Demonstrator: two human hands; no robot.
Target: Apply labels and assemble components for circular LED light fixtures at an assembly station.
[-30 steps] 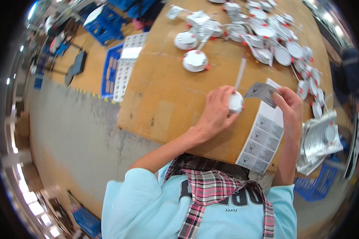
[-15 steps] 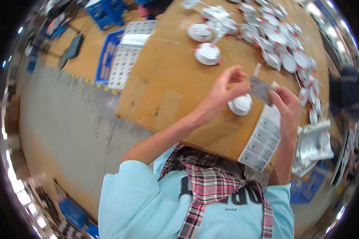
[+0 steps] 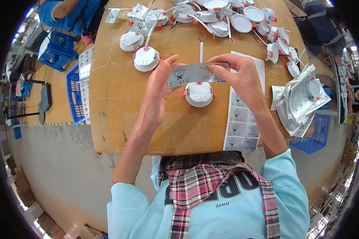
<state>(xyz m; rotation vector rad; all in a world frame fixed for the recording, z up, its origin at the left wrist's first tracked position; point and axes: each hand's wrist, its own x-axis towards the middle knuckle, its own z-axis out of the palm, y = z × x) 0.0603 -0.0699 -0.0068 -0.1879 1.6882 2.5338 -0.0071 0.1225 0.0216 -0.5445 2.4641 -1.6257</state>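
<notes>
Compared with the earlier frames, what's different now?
The left hand has let go of the white round unit and moved to the left end of the gray label. The right hand, still gripping the label, has shifted it left, toward the unit's far side. The unit and label sheet stay on the table.

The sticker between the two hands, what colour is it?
The sticker is silvery grey, printed in black; it shows best in the head view.

Label (image 3: 193,74) now over lamp (image 3: 199,95), left hand (image 3: 158,83) at its end
</notes>
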